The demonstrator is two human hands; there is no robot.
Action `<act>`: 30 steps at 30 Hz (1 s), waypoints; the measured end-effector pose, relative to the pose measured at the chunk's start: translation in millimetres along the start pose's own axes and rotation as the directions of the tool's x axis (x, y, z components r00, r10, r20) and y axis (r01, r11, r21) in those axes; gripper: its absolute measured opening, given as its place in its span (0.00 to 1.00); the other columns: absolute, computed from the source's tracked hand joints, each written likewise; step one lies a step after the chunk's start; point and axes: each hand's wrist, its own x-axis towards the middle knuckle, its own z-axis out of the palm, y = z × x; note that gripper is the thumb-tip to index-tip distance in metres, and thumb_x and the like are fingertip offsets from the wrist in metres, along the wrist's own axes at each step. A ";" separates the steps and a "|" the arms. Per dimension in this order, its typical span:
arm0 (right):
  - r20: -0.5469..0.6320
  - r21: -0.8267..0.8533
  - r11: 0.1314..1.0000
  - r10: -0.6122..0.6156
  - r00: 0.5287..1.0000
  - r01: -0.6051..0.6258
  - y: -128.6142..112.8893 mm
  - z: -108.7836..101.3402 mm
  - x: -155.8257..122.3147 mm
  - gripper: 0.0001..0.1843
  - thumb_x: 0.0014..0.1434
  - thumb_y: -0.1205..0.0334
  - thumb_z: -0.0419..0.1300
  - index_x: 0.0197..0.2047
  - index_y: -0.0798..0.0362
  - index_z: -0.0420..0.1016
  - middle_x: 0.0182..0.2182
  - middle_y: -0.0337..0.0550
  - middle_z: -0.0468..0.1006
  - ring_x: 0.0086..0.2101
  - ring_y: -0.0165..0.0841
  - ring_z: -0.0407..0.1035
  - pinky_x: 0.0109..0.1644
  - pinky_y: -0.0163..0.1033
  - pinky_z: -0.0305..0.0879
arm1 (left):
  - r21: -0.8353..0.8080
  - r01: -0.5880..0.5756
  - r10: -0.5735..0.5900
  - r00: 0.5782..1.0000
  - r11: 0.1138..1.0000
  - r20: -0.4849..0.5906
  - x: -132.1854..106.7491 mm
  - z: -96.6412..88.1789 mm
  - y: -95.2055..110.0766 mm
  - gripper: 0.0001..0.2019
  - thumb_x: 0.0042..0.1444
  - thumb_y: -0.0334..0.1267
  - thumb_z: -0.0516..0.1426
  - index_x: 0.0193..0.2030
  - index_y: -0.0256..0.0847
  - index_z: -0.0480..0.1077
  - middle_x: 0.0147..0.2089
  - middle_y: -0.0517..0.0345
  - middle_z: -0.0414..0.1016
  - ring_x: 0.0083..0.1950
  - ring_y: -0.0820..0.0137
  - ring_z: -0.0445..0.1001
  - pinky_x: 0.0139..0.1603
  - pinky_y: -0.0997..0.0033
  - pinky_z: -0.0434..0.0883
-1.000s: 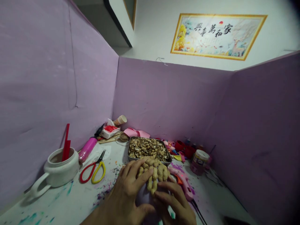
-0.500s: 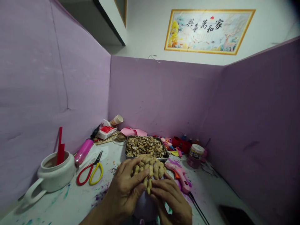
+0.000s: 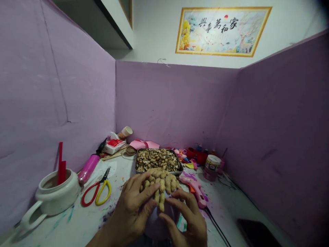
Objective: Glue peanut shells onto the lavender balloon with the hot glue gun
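Note:
A pale lilac rounded object (image 3: 159,224) covered on top with glued peanut shells (image 3: 162,183) sits at the near middle of the table. My left hand (image 3: 132,212) wraps its left side, fingers curled over the shells. My right hand (image 3: 189,221) grips its right side, with fingertips pressing a shell at the lower edge of the cluster. Just behind stands a metal tray (image 3: 180,168) full of peanut shells.
Red and yellow scissors (image 3: 96,192) and a white pot (image 3: 55,195) with a red stick lie at left. A pink glue gun (image 3: 194,190) lies at right, a small jar (image 3: 211,167) behind it. Purple partition walls enclose the paint-stained table.
The view has shifted slightly; both hands stay on the shell-covered object, the right fingers moving a little along the lower shells.

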 end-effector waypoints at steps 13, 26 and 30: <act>0.095 0.014 1.000 -0.016 0.995 0.015 1.2 -5.7 5.2 0.17 0.51 0.71 0.61 0.45 0.53 0.69 0.37 0.47 0.71 0.39 0.38 0.68 0.41 0.42 0.70 | 0.015 -0.023 0.023 0.999 1.000 -0.024 0.3 -0.3 -3.2 0.21 0.56 0.36 0.52 0.58 0.54 0.60 0.60 0.54 0.60 0.59 0.60 0.59 0.54 0.51 0.66; 0.014 0.067 0.963 0.262 0.965 -0.262 17.1 -11.7 11.0 0.13 0.52 0.63 0.61 0.43 0.48 0.72 0.45 0.48 0.73 0.49 0.45 0.65 0.51 0.53 0.63 | -0.027 0.106 -0.106 0.994 0.994 -0.002 -0.6 -2.8 -9.9 0.22 0.56 0.41 0.51 0.59 0.43 0.60 0.59 0.48 0.63 0.60 0.58 0.60 0.57 0.53 0.62; 0.212 0.281 0.524 0.783 0.585 -0.804 47.2 1.0 1.0 0.23 0.52 0.47 0.58 0.49 0.47 0.70 0.51 0.51 0.72 0.49 0.48 0.67 0.42 0.51 0.70 | -0.151 0.225 -0.234 0.971 0.963 -0.041 1.0 -2.9 -9.9 0.18 0.59 0.42 0.47 0.54 0.43 0.64 0.58 0.49 0.64 0.59 0.60 0.61 0.58 0.55 0.63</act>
